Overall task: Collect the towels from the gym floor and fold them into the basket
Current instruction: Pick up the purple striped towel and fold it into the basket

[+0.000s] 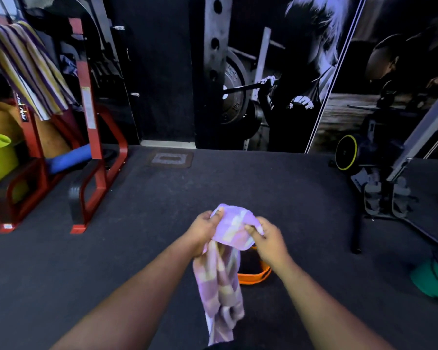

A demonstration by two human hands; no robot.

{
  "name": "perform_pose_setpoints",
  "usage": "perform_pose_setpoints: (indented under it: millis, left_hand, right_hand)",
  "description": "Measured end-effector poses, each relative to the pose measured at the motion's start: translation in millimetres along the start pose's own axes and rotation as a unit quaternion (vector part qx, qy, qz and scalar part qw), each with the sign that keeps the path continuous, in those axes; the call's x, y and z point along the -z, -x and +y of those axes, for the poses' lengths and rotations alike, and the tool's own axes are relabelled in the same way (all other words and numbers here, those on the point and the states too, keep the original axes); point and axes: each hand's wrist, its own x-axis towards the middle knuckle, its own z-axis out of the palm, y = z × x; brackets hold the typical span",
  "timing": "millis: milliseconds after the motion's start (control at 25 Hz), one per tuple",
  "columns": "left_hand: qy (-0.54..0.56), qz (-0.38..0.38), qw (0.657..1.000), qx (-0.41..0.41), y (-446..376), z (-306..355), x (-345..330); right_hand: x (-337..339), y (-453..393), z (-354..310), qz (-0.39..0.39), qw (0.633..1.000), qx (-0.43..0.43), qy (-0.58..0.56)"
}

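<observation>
Gripping the upper edge of a pink checked towel (223, 263), the left hand (204, 228) and right hand (266, 238) pinch it with curled fingers above the dark gym floor (137, 236). An orange-rimmed basket (254, 272) sits just behind, partly hidden by the hanging cloth. Far left, a striped towel (33, 69) drapes over a red rack (91, 137).
</observation>
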Motion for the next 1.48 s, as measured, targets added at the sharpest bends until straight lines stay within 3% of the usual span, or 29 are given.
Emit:
perform_pose_setpoints:
  millis: [80,120,200,240,280,320,440,560,640,720,800,880,1000,1040,1120,1200,1240,1280,1400,1480]
  left_hand:
    - [-0.085,-0.06,0.993,-0.05,-1,-7,10]
    - [-0.199,-0.104,0.971,-0.079,-2,-11,17]
    - [-0.453,-0.142,0.871,-0.123,-11,-27,28]
    - [-0.536,-0.128,0.823,-0.141,-15,-32,31]
    - [-0.567,-0.097,0.802,-0.16,-18,-35,32]
    - [-0.556,-0.062,0.811,-0.174,-19,-34,34]
    - [-0.448,0.039,0.882,-0.14,-25,-33,59]
    - [-0.336,0.067,0.93,-0.134,-33,-26,74]
    - [-0.271,0.035,0.949,-0.159,-32,-9,57]
    - [-0.266,-0.013,0.946,-0.183,-32,10,36]
    - [-0.299,-0.041,0.934,-0.193,-31,27,22]
    - [-0.347,-0.009,0.914,-0.21,-30,41,24]
    - [-0.409,0.042,0.885,-0.217,-30,46,46]
    - [-0.453,0.044,0.865,-0.212,-29,45,51]
    - [-0.576,0.042,0.787,-0.217,-30,39,53]
    - [-0.66,0.023,0.715,-0.231,-33,29,56]
    - [-0.66,0.025,0.717,-0.223,-34,25,62]
    - [-0.632,0.038,0.746,-0.208,-36,20,71]
    - [-0.374,0.073,0.911,-0.157,-41,7,92]
    - [-0.202,0.059,0.969,-0.13,-34,4,84]
  right_hand:
    - [10,-12,-6,0.049,0.999,-0.022,0.001]
    - [15,-18,-9,0.069,0.997,-0.03,0.016]
    - [21,-28,-21,0.096,0.991,-0.036,0.089]
    - [23,-31,-27,0.109,0.986,-0.044,0.114]
    - [24,-34,-28,0.128,0.983,-0.059,0.121]
    - [28,-36,-28,0.155,0.978,-0.079,0.112]
    - [48,-38,-19,0.205,0.964,-0.156,0.07]
    - [52,-36,-4,0.179,0.956,-0.155,0.171]
    - [41,-34,-3,0.116,0.971,-0.038,0.206]
    - [20,-32,-12,-0.054,0.975,0.067,0.205]
    - [-1,-32,-19,-0.162,0.944,0.098,0.271]
    - [-6,-34,-19,-0.108,0.94,0.116,0.302]
    - [12,-36,-11,-0.003,0.971,0.136,0.198]
    - [17,-37,-11,0.008,0.979,0.128,0.157]
    - [20,-36,-14,0.031,0.994,0.074,0.08]
    - [19,-34,-17,0.04,0.993,0.054,0.095]
    - [23,-32,-18,0.018,0.989,0.048,0.137]
    - [29,-31,-19,-0.019,0.979,0.036,0.198]
    - [50,-30,-12,-0.096,0.901,0.027,0.423]
    - [52,-28,-5,-0.082,0.904,0.062,0.416]
